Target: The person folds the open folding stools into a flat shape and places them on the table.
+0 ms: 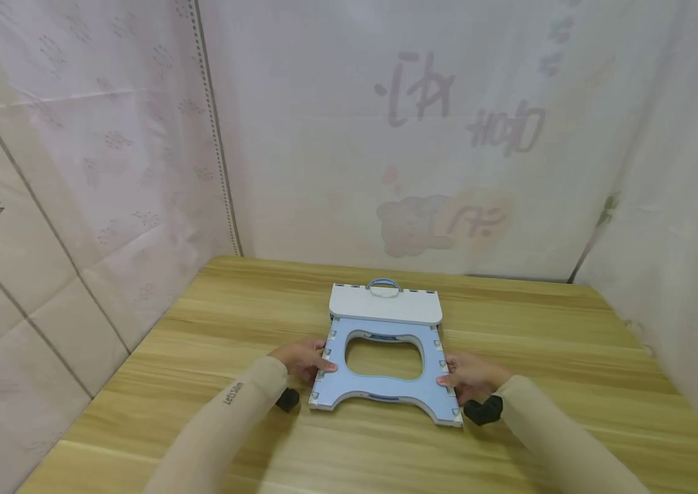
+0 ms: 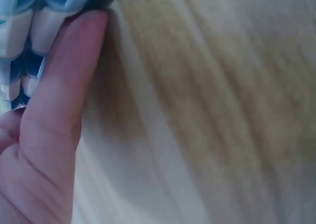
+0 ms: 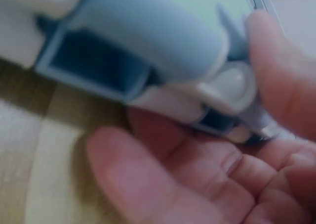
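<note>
A folding step stool (image 1: 384,306), light blue and white, lies folded nearly flat in the middle of the head view. Its small carry handle (image 1: 384,282) points to the far side, and a large opening shows the wood through its middle. My left hand (image 1: 303,358) grips the left edge, thumb on top and other fingers lower at the side. On the right edge, my right hand (image 1: 474,376) does the same; the right wrist view shows the thumb (image 3: 281,75) above and curled fingers (image 3: 143,172) beneath. Up close, hinged white and blue segments (image 2: 47,28) line the edge by the left hand.
The stool is on a wood-grain table (image 1: 250,302). Printed cloth curtains (image 1: 336,137) hang behind the table and along both sides. Dark bands (image 1: 483,409) are worn at the wrists, below beige sleeves (image 1: 234,418).
</note>
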`<state>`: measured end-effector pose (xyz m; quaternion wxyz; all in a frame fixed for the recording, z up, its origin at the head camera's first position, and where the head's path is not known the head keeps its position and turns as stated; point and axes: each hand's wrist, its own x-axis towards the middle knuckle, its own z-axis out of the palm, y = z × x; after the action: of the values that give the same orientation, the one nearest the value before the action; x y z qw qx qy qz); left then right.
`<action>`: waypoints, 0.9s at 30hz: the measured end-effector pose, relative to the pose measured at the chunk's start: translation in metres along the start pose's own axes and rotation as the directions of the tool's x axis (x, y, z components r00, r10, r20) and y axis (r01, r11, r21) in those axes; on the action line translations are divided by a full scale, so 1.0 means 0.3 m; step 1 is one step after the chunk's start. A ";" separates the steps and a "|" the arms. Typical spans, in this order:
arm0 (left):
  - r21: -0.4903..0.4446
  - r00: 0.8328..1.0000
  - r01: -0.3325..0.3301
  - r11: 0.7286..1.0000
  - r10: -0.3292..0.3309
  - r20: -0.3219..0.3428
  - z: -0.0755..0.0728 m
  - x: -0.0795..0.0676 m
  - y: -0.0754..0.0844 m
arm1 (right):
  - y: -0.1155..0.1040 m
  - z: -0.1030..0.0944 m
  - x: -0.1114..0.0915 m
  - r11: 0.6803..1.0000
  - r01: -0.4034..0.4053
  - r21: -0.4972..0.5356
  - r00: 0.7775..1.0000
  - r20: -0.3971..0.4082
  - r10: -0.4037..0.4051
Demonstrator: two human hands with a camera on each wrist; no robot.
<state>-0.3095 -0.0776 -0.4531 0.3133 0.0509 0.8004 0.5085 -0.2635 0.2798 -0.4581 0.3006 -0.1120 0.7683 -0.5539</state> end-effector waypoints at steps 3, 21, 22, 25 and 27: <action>0.051 0.999 0.025 0.998 -0.024 -0.023 -0.010 0.002 -0.001 | -0.010 0.010 0.011 1.000 -0.010 -0.019 1.000 -0.006 0.010; 0.050 0.998 0.053 0.997 -0.054 0.012 -0.011 0.003 0.001 | -0.049 0.018 0.006 0.982 -0.022 -0.189 0.998 -0.058 0.011; 0.044 0.998 0.053 0.998 -0.054 0.015 -0.012 0.004 0.001 | -0.051 0.018 0.006 0.979 -0.021 -0.201 0.998 -0.064 0.008; 0.028 0.998 0.055 0.998 -0.056 0.018 -0.014 0.011 0.001 | -0.055 0.017 0.006 0.967 -0.031 -0.254 0.996 -0.089 0.008; 0.025 0.998 0.053 0.998 -0.054 0.021 -0.014 0.013 0.002 | -0.059 0.018 0.007 0.956 -0.049 -0.288 0.994 -0.108 0.018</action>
<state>-0.3151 -0.0790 -0.4530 0.3346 0.0389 0.8044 0.4894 -0.2649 0.2683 -0.4437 0.2498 -0.1129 0.8577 -0.4349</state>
